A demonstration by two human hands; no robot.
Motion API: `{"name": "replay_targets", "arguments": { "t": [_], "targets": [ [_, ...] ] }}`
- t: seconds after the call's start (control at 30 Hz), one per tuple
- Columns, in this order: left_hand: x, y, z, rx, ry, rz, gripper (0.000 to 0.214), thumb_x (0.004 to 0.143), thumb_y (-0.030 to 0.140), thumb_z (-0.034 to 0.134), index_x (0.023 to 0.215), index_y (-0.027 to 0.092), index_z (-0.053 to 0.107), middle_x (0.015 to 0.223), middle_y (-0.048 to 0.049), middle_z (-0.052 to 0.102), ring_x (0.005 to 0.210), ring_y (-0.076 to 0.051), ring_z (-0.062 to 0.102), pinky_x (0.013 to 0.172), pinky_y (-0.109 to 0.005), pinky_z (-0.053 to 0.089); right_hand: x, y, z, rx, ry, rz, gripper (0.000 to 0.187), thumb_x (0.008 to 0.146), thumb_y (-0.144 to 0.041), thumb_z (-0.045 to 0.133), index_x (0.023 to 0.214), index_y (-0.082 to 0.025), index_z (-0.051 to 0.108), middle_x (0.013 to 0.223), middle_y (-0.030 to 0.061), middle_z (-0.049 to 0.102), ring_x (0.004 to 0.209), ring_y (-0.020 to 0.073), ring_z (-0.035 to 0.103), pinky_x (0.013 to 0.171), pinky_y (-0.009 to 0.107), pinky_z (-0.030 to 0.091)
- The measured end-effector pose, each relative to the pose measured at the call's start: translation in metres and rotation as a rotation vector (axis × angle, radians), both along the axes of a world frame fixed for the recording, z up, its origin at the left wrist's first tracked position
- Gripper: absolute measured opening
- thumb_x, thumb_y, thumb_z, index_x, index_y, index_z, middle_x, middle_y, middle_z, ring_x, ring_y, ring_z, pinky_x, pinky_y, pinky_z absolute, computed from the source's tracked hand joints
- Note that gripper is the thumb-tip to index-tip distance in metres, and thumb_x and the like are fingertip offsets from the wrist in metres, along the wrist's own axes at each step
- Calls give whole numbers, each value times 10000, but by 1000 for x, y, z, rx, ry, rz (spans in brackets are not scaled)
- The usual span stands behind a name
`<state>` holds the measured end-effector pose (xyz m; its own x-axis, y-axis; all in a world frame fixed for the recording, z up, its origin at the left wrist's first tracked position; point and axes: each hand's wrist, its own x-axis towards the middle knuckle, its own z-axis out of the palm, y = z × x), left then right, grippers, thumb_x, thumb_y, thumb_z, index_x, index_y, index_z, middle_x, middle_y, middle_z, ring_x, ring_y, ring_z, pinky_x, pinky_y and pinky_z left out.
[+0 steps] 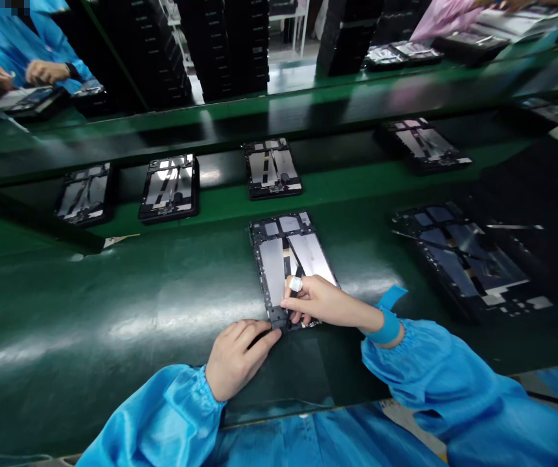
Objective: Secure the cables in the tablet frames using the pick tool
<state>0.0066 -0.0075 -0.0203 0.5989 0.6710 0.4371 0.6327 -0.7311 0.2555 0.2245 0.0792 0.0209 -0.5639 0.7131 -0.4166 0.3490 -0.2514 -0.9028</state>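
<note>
An open tablet frame (286,259) with two silver battery panels lies on the dark green bench in front of me. My left hand (237,357) is curled, its fingertips pressing the frame's near left corner. My right hand (320,301) rests on the frame's near edge, fingers pinched together, with a white finger cot on one fingertip and a blue wrist strap at the cuff. What the pinch holds is too small to make out. Both arms wear blue sleeves.
Several similar tablet frames (169,188) lie along the conveyor belt (337,185) behind. Another frame (468,259) lies to the right. Stacks of black trays (220,45) stand at the back. Another person's hands (40,71) in blue sleeves work at the far left.
</note>
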Motion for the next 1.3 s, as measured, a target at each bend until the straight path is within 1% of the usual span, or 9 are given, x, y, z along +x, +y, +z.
{"name": "replay_targets", "arguments": {
  "t": [0.13,0.23,0.37,0.47,0.57,0.8,0.97,1.17,1.3],
  "targets": [
    [-1,-1,3,41,99,1,314,974,134,459,1229,238,609,1053,-68,648,919,-174,606,749,-291,506,-1,0,-2,9,7,5,145,825,-294,643,752,-179,592,599,-1,661,588,180,701,468,226,544],
    [0,-3,6,70,183,14,342,978,110,419,1236,230,608,1079,-76,643,905,-184,601,728,-303,494,2,-3,-7,35,20,-32,168,828,-331,654,777,-187,586,603,-6,650,616,192,707,486,239,551],
    [3,-4,7,74,213,37,347,981,102,408,1240,220,607,1092,-89,637,886,-192,601,720,-319,488,19,-15,-10,229,13,-174,189,878,-360,618,797,-191,600,704,8,653,671,178,687,534,238,532],
    [4,-3,6,57,196,39,330,977,108,434,1229,225,612,1081,-89,635,892,-193,605,737,-316,487,31,-26,-8,374,-65,-191,222,919,-352,569,788,-185,632,749,16,642,644,156,641,573,253,502],
    [4,-2,5,45,167,42,309,969,110,463,1205,228,624,1065,-87,634,887,-187,609,739,-302,490,34,-33,-5,430,-103,-183,214,921,-329,564,778,-188,638,761,18,642,662,161,625,606,265,482],
    [4,-2,3,40,110,40,277,971,134,478,1177,227,638,1037,-86,627,872,-184,604,731,-304,509,28,-33,-8,461,-91,-195,203,913,-318,575,784,-187,661,766,23,655,650,164,618,591,267,462],
    [3,0,1,43,94,24,276,959,125,494,1181,207,636,1074,-103,621,931,-205,597,763,-329,526,32,-34,-15,330,-14,-279,220,900,-357,594,780,-177,636,689,19,651,640,186,665,579,269,503],
    [3,0,1,41,79,3,270,957,126,504,1185,191,633,1104,-112,615,964,-218,590,780,-345,531,29,-37,-11,478,-100,-238,199,904,-313,582,774,-182,656,697,12,648,563,147,611,514,244,437],
    [3,0,2,46,77,3,265,962,132,499,1182,191,635,1095,-108,617,952,-216,587,773,-345,530,27,-37,-12,498,-82,-238,187,904,-299,586,778,-187,668,730,10,657,575,142,616,528,244,436]
  ]
}}
